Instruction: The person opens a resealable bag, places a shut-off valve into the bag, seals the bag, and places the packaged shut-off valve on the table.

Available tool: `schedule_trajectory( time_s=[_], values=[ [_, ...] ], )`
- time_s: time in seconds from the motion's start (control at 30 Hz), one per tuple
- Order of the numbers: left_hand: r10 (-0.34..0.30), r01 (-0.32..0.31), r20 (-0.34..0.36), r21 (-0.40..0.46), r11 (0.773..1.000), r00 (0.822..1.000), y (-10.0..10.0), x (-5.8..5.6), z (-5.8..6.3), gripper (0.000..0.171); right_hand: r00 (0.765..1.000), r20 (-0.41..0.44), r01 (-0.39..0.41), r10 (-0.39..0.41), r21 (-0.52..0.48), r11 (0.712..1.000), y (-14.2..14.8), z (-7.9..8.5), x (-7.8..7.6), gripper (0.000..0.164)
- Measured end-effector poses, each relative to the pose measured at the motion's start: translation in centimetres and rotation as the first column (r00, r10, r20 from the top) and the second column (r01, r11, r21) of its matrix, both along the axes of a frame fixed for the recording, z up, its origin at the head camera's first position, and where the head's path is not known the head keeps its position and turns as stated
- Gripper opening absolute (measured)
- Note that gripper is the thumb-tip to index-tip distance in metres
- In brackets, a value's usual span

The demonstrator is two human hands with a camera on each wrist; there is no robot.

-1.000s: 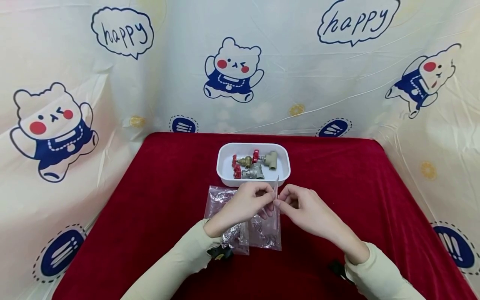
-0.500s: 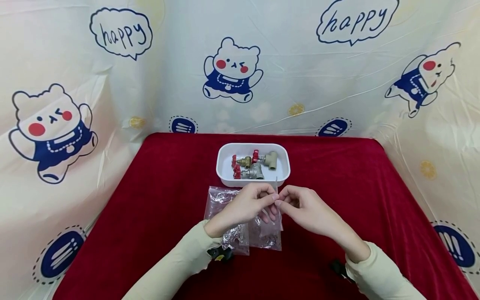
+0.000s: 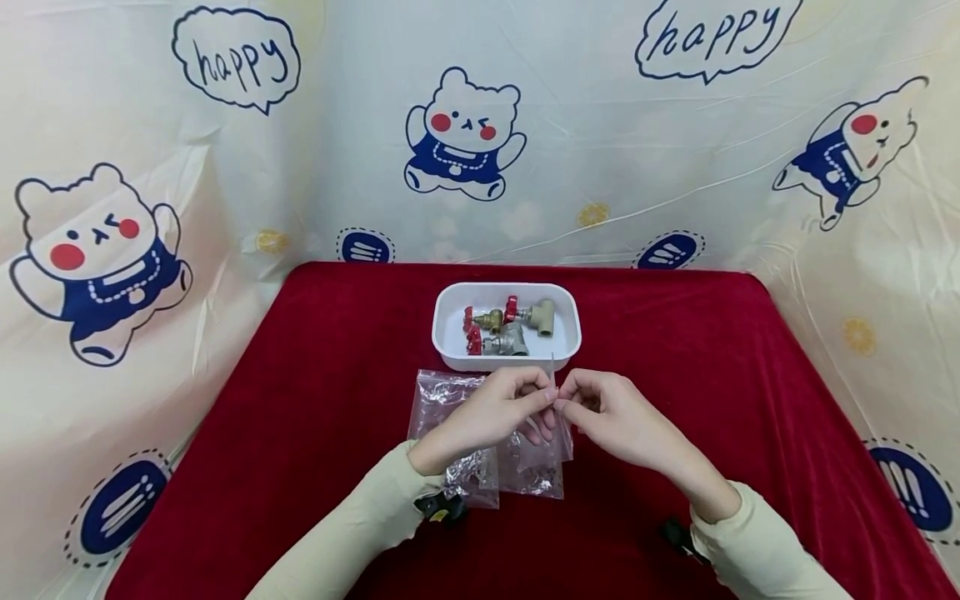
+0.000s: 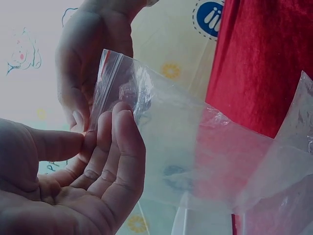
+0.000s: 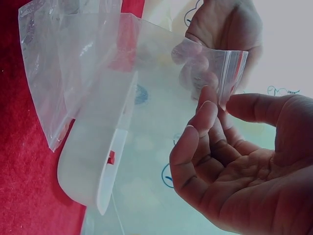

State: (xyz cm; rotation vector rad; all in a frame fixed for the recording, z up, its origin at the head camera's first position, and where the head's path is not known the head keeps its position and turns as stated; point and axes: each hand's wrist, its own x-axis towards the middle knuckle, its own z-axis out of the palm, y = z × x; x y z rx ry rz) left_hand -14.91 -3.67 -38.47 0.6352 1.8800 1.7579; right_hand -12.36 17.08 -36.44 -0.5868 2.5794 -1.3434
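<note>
My left hand (image 3: 495,408) and right hand (image 3: 618,421) meet in front of the white plastic tray. Between them a clear zip-lock bag (image 4: 171,127) hangs upright, seen nearly edge-on from the head. Thumb and fingers of both hands pinch its top near the zip strip, which shows a red line in the right wrist view (image 5: 239,63). That bag looks flat, with nothing visible inside. Beneath the hands more clear zip-lock bags (image 3: 435,398) lie overlapping on the red cloth, partly hidden by my left hand and forearm.
Behind the hands stands the white tray (image 3: 506,363). In it lie three red-handled valves: a brass one (image 3: 491,321), a beige one (image 3: 546,318) and a silver-grey one (image 3: 513,340). Red cloth (image 3: 337,350) covers the table; printed curtains (image 3: 465,50) surround it on three sides.
The hands have drawn slightly closer, fingertips now meeting at the bag's top. The bag's lower corner shows a little further right. Tray and valves stay in place.
</note>
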Motion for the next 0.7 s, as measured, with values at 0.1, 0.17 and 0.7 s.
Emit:
schedule_trajectory(
  time_s=[0.1, 0.17, 0.7],
  values=[
    [0.005, -0.005, -0.008, -0.008, 1.000, 1.000, -0.02, -0.01, -0.01, 0.020, 1.000, -0.016, 0.007, -0.007, 0.004, 1.000, -0.09, 0.01, 0.06, 0.011],
    [0.010, -0.010, -0.015, -0.011, 1.000, 1.000, -0.02, 0.01, -0.01, 0.020, 1.000, -0.023, 0.012, -0.012, 0.010, 1.000, -0.17, 0.02, 0.13, 0.011],
    [0.035, -0.038, -0.062, -0.045, 0.998, 0.997, -0.08, 0.08, -0.05, 0.020, 0.999, -0.010, 0.046, -0.046, 0.048, 0.998, -0.26, 0.02, 0.18, 0.012]
  ],
)
